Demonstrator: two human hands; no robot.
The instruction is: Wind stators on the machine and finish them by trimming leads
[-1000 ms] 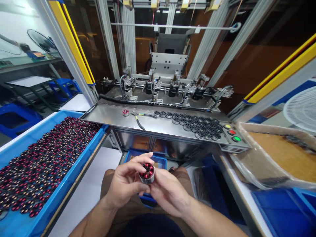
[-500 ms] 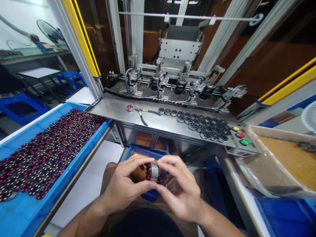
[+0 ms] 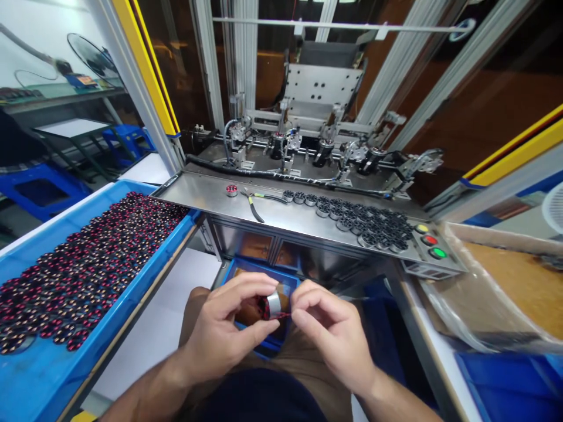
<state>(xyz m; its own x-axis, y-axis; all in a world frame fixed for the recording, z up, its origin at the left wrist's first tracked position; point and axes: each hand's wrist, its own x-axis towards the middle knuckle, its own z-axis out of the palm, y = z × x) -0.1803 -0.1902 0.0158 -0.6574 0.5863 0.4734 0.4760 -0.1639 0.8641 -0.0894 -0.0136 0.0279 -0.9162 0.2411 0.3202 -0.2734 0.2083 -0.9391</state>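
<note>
Above my lap, my left hand (image 3: 240,319) grips a motor stator (image 3: 273,305) between thumb and fingers; its silver ring faces right and its dark side with red windings faces left. My right hand (image 3: 328,328) is pinched just right of it, on a thin red wire (image 3: 285,315) that runs out from the stator. On the metal shelf ahead, a wound red stator (image 3: 231,190) stands beside cutting pliers (image 3: 255,205) with yellow-and-black handles. Rows of dark unwound stators (image 3: 369,220) cover the right part of that shelf.
At left, a blue tray (image 3: 101,346) holds many red-wound stators. Behind the shelf stands a winding machine (image 3: 323,152) with several black spindles. A button panel (image 3: 431,240) and a plastic-lined box (image 3: 484,293) are at right. A blue bin (image 3: 281,274) lies below my hands.
My right hand has let go of the stator's edge and drawn slightly right, its fingertips now closed on the red wire. My left hand keeps the stator in nearly the same place.
</note>
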